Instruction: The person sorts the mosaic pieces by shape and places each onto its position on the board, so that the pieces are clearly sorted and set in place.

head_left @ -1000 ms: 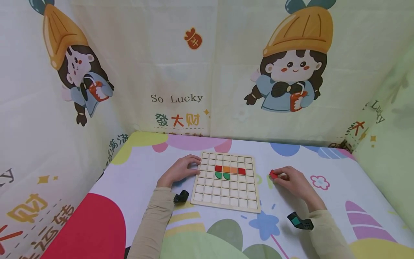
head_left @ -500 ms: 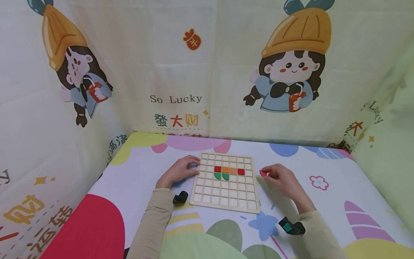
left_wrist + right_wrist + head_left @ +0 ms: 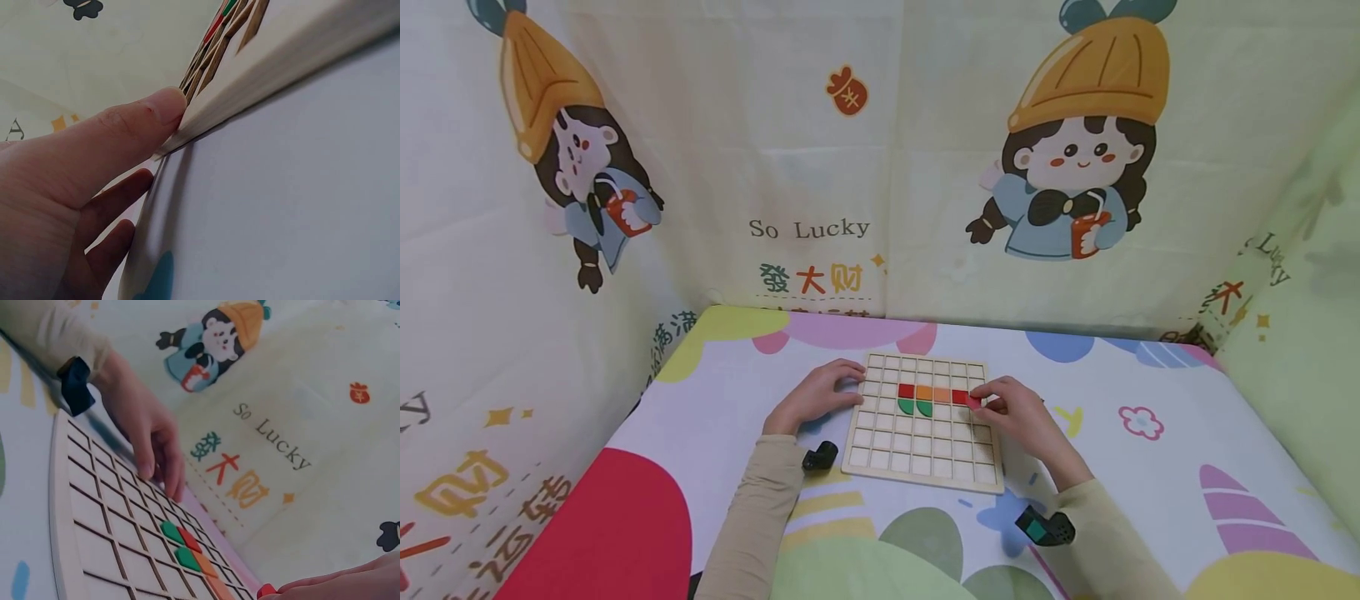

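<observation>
A wooden grid board (image 3: 925,482) lies on the table. In its cells a row shows a red square tile (image 3: 906,391), two orange tiles (image 3: 932,393) and another red square tile (image 3: 959,397). Two green quarter-round tiles (image 3: 915,407) sit just below the left part of that row. My left hand (image 3: 817,393) rests at the board's left edge, its thumb (image 3: 165,105) touching the side. Over the right edge my right hand (image 3: 1021,414) pinches a red tile with a rounded edge (image 3: 973,402), beside the row's right end; fingers hide part of it.
A patterned cloth (image 3: 1067,467) covers the table. Printed fabric walls (image 3: 940,192) stand behind and at both sides. Each wrist carries a small black device, the left one (image 3: 820,456) near the board's lower left corner and the right one (image 3: 1045,526) above the cloth.
My right hand has carried the red tile leftward from the table at the right to over the board's right side. My left hand has stayed at the left edge.
</observation>
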